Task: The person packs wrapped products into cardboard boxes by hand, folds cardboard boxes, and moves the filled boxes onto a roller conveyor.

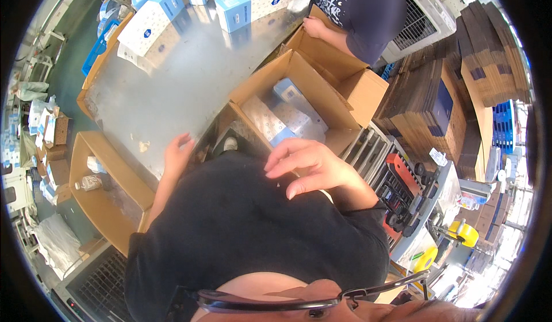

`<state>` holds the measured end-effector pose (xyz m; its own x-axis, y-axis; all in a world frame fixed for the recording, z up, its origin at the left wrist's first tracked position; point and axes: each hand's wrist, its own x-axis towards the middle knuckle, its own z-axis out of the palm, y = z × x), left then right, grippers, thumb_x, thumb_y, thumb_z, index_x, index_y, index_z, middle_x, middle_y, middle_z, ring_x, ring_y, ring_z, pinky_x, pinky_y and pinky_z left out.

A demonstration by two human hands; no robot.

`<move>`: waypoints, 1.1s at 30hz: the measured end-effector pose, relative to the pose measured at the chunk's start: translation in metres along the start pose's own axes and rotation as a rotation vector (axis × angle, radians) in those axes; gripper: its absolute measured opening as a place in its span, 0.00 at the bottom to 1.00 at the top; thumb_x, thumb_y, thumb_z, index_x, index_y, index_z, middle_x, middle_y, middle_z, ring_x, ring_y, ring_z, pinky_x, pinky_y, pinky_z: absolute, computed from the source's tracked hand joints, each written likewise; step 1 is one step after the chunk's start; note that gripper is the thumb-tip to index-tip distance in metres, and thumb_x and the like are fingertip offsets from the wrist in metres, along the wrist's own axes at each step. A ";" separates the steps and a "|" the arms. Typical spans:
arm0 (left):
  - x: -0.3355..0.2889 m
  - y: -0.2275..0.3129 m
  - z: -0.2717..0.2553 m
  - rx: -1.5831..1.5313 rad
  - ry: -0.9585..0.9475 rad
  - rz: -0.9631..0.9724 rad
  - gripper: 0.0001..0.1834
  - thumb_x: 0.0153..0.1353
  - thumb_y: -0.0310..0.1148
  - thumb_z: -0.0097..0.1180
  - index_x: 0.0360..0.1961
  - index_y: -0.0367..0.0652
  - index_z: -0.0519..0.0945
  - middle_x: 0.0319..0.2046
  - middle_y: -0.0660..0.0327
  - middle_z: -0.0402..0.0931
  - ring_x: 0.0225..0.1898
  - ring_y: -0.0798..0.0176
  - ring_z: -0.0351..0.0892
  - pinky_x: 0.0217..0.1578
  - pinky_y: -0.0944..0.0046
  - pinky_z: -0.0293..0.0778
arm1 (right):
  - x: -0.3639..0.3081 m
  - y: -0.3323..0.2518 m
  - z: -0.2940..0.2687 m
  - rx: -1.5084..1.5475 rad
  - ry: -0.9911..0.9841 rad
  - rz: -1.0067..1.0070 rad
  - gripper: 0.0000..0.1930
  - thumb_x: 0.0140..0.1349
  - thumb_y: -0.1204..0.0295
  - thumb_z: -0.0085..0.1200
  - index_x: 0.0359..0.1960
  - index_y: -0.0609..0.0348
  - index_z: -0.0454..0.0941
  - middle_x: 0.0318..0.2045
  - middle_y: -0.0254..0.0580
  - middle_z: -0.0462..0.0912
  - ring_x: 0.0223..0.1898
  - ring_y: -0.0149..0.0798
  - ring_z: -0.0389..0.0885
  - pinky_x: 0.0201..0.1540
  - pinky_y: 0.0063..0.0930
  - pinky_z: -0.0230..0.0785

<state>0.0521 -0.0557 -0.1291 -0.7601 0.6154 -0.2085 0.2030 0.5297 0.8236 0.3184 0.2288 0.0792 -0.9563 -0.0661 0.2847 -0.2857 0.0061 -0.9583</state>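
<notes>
Holding nothing in left hand (178,151) by table (172,95) or right hand (315,166) near carton (329,101), probably set tableside for easy reach.

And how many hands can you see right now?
3: the wearer's left hand near the metal table, the right hand by the open carton, and a co-worker's hand at cardboard beyond. The co-worker's other hand may be hidden.

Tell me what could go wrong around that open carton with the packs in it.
The packs lie unevenly in the open carton, so pressing its top shut might crush one.
A co-worker's hand is at the neighbouring carton, close by; a tug there could jostle this one.
The right hand, near the carton, might catch its cardboard edge.
</notes>
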 end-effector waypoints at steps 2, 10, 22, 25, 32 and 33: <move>0.004 0.009 0.005 0.020 -0.025 0.012 0.22 0.60 0.36 0.62 0.53 0.37 0.77 0.45 0.50 0.82 0.50 0.57 0.81 0.51 0.61 0.73 | -0.003 -0.004 0.002 -0.084 -0.002 -0.017 0.14 0.52 0.69 0.69 0.40 0.57 0.84 0.41 0.39 0.80 0.45 0.40 0.77 0.49 0.32 0.67; 0.026 0.029 0.026 -0.014 -0.159 0.051 0.23 0.58 0.35 0.63 0.53 0.35 0.77 0.46 0.49 0.81 0.51 0.54 0.80 0.53 0.59 0.72 | -0.082 0.012 0.006 0.084 0.459 0.070 0.04 0.58 0.74 0.62 0.28 0.59 0.79 0.35 0.37 0.80 0.36 0.36 0.77 0.41 0.30 0.70; 0.071 0.144 0.068 0.517 -0.428 0.969 0.38 0.46 0.41 0.70 0.61 0.49 0.71 0.58 0.53 0.72 0.65 0.48 0.64 0.65 0.50 0.60 | -0.121 0.062 -0.012 -1.056 0.779 0.857 0.10 0.61 0.62 0.56 0.34 0.56 0.81 0.36 0.48 0.82 0.42 0.50 0.81 0.45 0.42 0.74; 0.080 0.135 0.107 0.670 -0.476 1.267 0.29 0.45 0.42 0.68 0.51 0.49 0.79 0.47 0.55 0.78 0.57 0.50 0.73 0.56 0.52 0.70 | -0.043 0.119 -0.039 -1.052 0.590 0.806 0.16 0.61 0.58 0.55 0.40 0.57 0.81 0.41 0.50 0.82 0.45 0.50 0.81 0.48 0.42 0.73; 0.044 0.076 0.122 0.599 -0.742 1.134 0.07 0.45 0.37 0.60 0.24 0.49 0.76 0.26 0.63 0.75 0.34 0.54 0.78 0.34 0.55 0.74 | -0.067 0.297 -0.060 -1.024 0.381 1.364 0.16 0.61 0.61 0.50 0.42 0.56 0.84 0.45 0.52 0.83 0.47 0.48 0.82 0.49 0.41 0.74; 0.044 0.079 0.118 0.599 -0.725 1.123 0.07 0.45 0.37 0.60 0.24 0.49 0.76 0.26 0.63 0.75 0.34 0.54 0.78 0.34 0.55 0.74 | -0.080 0.310 -0.053 -1.139 0.354 1.326 0.15 0.61 0.64 0.49 0.41 0.55 0.85 0.44 0.52 0.84 0.47 0.47 0.83 0.49 0.41 0.74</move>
<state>0.1076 0.0817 -0.1357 0.4006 0.9161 0.0181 0.8247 -0.3691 0.4286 0.3033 0.2884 -0.2396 -0.4817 0.7523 -0.4495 0.8611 0.5016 -0.0833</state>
